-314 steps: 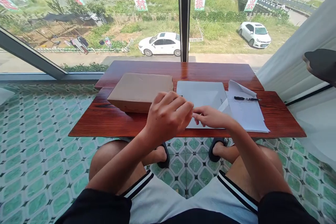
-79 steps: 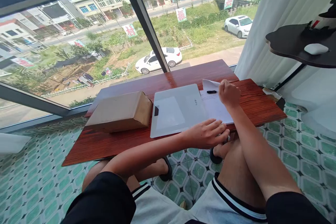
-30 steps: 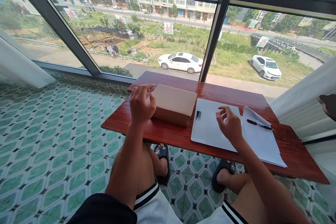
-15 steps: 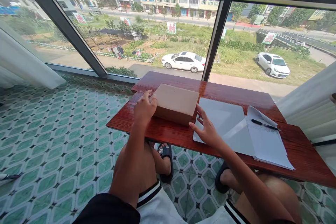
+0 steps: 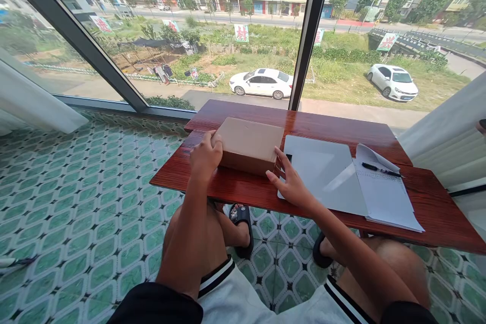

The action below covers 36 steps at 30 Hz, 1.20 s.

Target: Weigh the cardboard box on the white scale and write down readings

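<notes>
A closed brown cardboard box (image 5: 248, 136) lies flat on the dark red wooden table. My left hand (image 5: 207, 154) is closed around its left end, with the fingertips hidden behind the edge. At the opposite end, my right hand (image 5: 289, 177) has its fingers against the right side and its thumb at the near lower corner. Between them the two hands clasp the box. Under and just right of my right hand lies a flat silver-grey panel (image 5: 322, 172), resembling a closed laptop, with a small dark patch near its left edge.
Written sheets of paper (image 5: 391, 202) lie right of the panel, with a black pen (image 5: 379, 169) on top. The wooden table (image 5: 178, 167) stands before large windows. White curtains (image 5: 34, 96) hang at both sides. My knees are at the table's near edge.
My right hand has moved left and come up against the box's right end. The left hand stays on the left end. The view has tilted down slightly.
</notes>
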### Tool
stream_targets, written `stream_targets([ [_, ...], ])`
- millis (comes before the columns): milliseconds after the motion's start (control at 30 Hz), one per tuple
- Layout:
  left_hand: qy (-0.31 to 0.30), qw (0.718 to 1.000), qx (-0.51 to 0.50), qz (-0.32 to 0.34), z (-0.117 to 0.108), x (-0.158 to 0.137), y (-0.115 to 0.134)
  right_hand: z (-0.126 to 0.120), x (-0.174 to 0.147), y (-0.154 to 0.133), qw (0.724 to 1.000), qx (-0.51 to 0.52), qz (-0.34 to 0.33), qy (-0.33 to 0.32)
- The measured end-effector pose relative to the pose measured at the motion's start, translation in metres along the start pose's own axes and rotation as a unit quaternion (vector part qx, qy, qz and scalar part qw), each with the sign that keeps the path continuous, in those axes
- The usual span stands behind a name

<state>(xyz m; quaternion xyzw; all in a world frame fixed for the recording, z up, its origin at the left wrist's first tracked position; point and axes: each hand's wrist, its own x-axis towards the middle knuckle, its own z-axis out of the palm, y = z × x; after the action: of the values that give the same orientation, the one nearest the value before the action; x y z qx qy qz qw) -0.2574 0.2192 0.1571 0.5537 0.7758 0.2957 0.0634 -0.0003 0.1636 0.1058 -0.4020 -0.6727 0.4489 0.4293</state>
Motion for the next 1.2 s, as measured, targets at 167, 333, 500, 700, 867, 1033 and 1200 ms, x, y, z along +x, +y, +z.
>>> stream_targets([
  [167, 0.002, 1.000, 0.006, -0.001, 0.001, 0.000, -0.001, 0.001, 0.000, -0.006, 1.000, -0.001, 0.013, 0.003],
  [333, -0.003, 1.000, -0.004, -0.013, 0.001, 0.000, 0.003, 0.001, 0.001, -0.012, 0.999, 0.028, 0.033, -0.001],
  [500, 0.003, 1.000, -0.004, -0.015, -0.002, -0.002, 0.007, 0.001, 0.002, -0.013, 0.998, 0.038, 0.054, 0.003],
  [700, 0.022, 1.000, 0.004, 0.008, -0.010, -0.010, 0.017, -0.003, 0.004, -0.013, 0.996, 0.056, 0.067, 0.016],
  [867, 0.054, 0.998, -0.008, 0.018, -0.017, -0.017, 0.028, -0.008, 0.005, -0.019, 0.996, 0.056, 0.058, 0.034],
  [1033, 0.063, 0.998, -0.002, 0.020, -0.024, -0.025, 0.040, -0.015, 0.004, -0.027, 0.995, 0.074, 0.042, 0.048],
  [1200, 0.093, 0.995, -0.005, 0.045, -0.024, -0.037, 0.054, -0.027, 0.001, -0.031, 0.995, 0.059, 0.032, 0.079],
])
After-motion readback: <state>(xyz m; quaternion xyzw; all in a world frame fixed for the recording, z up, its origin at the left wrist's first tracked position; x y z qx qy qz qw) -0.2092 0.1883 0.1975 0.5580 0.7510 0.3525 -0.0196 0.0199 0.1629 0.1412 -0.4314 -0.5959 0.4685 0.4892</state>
